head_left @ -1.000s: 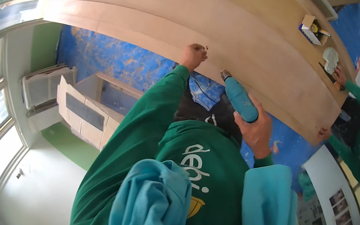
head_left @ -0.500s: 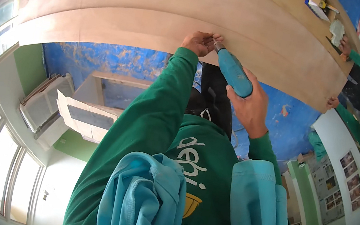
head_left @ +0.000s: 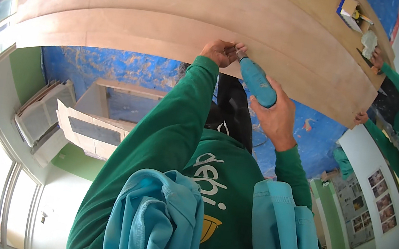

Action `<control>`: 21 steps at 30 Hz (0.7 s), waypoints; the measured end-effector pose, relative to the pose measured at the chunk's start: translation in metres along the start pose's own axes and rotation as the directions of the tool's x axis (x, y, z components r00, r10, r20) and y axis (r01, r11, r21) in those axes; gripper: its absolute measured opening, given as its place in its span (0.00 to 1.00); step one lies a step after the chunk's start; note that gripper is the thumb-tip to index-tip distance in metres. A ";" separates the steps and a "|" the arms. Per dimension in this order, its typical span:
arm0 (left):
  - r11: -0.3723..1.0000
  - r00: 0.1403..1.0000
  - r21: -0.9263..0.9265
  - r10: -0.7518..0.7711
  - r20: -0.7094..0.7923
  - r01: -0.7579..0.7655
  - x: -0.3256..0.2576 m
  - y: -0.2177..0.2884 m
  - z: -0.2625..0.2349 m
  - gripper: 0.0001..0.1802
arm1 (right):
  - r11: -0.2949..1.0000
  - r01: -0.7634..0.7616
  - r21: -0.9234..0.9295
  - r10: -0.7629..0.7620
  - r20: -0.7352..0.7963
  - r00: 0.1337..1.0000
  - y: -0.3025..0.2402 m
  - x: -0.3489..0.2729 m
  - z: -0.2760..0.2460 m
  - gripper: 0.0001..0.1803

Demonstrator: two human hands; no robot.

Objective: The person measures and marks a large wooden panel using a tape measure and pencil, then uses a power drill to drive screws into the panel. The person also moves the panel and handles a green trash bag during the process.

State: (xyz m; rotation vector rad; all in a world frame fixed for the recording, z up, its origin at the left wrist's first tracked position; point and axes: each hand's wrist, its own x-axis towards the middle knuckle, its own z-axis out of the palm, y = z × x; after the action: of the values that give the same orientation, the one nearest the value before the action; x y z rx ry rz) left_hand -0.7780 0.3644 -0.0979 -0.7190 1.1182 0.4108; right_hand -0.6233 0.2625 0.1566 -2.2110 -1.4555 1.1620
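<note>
Screwdriver [head_left: 257, 81], a chunky tool with a teal, rounded, rubbery-looking handle and a thin metal shaft, is pressed tip-first against the lower edge of a long pale wooden panel [head_left: 174, 21]. The right hand [head_left: 276, 117] is wrapped tight around the butt of that handle, palm behind it, probably so the arm's push runs straight down the shaft into the wood. The left hand [head_left: 220, 52] rests on the panel just beside the tip, its fingers pinched together there, seemingly steadying a small fastener, though the piece itself is too small to make out. Both arms wear dark green sleeves [head_left: 166, 135], and a light blue cloth [head_left: 162, 228] of soft, folded fabric hangs over the chest.

The panel is smooth plywood in wide, flat strips with faint seams, bowed only by the lens. At its far right end another person's hand [head_left: 361, 117], in a matching green sleeve, touches the edge, likely holding the board in place. Behind the panel lies a mottled blue surface [head_left: 115, 65] with a pale boxy cabinet [head_left: 93, 118].
</note>
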 end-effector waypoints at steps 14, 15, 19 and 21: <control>0.668 0.961 0.706 0.270 0.066 -0.236 -0.002 0.015 -0.022 0.20 | 0.984 -0.069 -0.167 0.070 -0.004 0.998 -0.034 0.009 -0.001 0.34; 0.310 0.887 0.906 0.442 0.130 -0.288 -0.012 0.025 -0.024 0.23 | 0.980 -0.088 -0.181 0.091 0.008 0.996 -0.035 0.011 -0.002 0.34; -0.591 0.376 0.800 0.721 0.582 -0.105 -0.085 0.074 -0.043 0.47 | 0.986 -0.056 -0.156 0.053 -0.026 0.998 -0.032 0.014 0.002 0.35; -0.652 0.366 0.751 0.727 0.581 0.103 -0.109 0.099 -0.051 0.59 | 0.986 -0.078 -0.146 0.074 -0.036 0.997 -0.037 0.011 0.006 0.34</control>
State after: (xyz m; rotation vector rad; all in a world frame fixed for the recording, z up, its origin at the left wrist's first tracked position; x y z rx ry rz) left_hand -0.9183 0.4041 -0.0422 1.8503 1.8379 -0.1215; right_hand -0.6502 0.2884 0.1692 -2.3911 -1.5017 1.0701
